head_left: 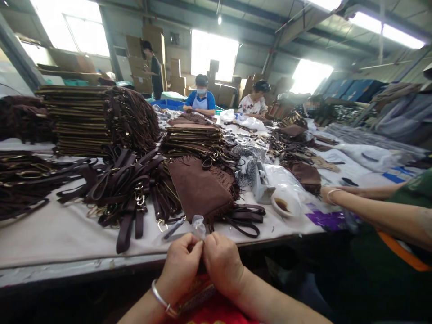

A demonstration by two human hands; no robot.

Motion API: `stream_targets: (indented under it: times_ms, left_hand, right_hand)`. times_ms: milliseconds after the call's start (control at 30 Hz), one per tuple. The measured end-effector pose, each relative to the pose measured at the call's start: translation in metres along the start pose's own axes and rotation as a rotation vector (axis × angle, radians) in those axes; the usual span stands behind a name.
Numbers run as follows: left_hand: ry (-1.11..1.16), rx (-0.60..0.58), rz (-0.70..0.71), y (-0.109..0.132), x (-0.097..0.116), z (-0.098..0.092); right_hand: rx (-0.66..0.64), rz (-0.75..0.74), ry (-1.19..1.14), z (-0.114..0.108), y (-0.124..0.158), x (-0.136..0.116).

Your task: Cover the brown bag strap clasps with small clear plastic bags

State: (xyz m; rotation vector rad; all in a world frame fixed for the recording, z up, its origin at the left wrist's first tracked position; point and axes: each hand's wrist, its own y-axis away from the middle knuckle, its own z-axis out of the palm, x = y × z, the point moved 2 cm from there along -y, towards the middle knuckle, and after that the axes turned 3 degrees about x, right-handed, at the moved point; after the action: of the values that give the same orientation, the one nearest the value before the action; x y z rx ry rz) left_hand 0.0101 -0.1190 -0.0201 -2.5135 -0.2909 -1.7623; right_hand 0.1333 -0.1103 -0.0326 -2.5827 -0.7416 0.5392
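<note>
My left hand (182, 256) and my right hand (222, 261) meet at the table's front edge, thumbs and fingertips pinched together. Whatever sits between the fingers is too small or hidden to make out. Just beyond the fingertips is a crumpled piece of clear plastic (198, 226); I cannot tell if it is gripped or lies behind them. A brown fringed suede bag (200, 186) lies flat past it. Left of the plastic is a slim dark tool (174, 228), its kind unclear. Dark brown straps (248, 218) with loops rest right of the bag.
Straps with metal clasps (135, 198) and a tall stack of fringed bags (81, 119) fill the left. A grey metal holder (262, 186) and a white bowl of brown liquid (282, 204) stand right. A co-worker's arms (371, 202) reach in; other people sit across the table.
</note>
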Motion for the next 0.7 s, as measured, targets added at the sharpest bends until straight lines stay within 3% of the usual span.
stream_targets:
  times_ms: [100, 167, 267, 333, 400, 467, 567, 633, 700]
  left_hand:
    - [0.144, 0.022, -0.157, 0.006, 0.003, 0.006]
    - [0.099, 0.052, -0.097, 0.010, 0.012, 0.005]
    - [0.027, -0.042, 0.159, 0.013, 0.026, 0.000]
    - [0.064, -0.116, 0.199, 0.013, 0.026, -0.004]
    - [0.147, -0.066, 0.042, 0.009, 0.015, -0.008]
    - [0.235, -0.013, -0.178, 0.007, 0.001, -0.008]
    - [0.394, -0.156, -0.390, 0.007, -0.006, 0.000]
    - [0.498, -0.241, -0.428, 0.008, -0.001, 0.006]
    - [0.528, -0.238, -0.404, 0.008, 0.007, 0.009]
  right_hand:
    - [0.031, -0.056, -0.005, 0.001, 0.004, 0.002]
    - [0.048, 0.019, -0.121, -0.001, 0.005, 0.005]
    - [-0.009, 0.296, -0.544, -0.003, 0.004, 0.010]
    - [-0.085, 0.550, -0.923, 0.000, 0.005, 0.012]
    - [-0.113, 0.749, -1.215, 0.004, 0.006, 0.012]
    - [-0.088, 0.821, -1.303, 0.006, 0.009, 0.012]
    - [-0.056, 0.714, -1.102, 0.004, 0.014, 0.013]
    - [-0.018, 0.554, -0.884, 0.003, 0.019, 0.013]
    - [0.059, 0.358, -0.634, 0.002, 0.022, 0.010]
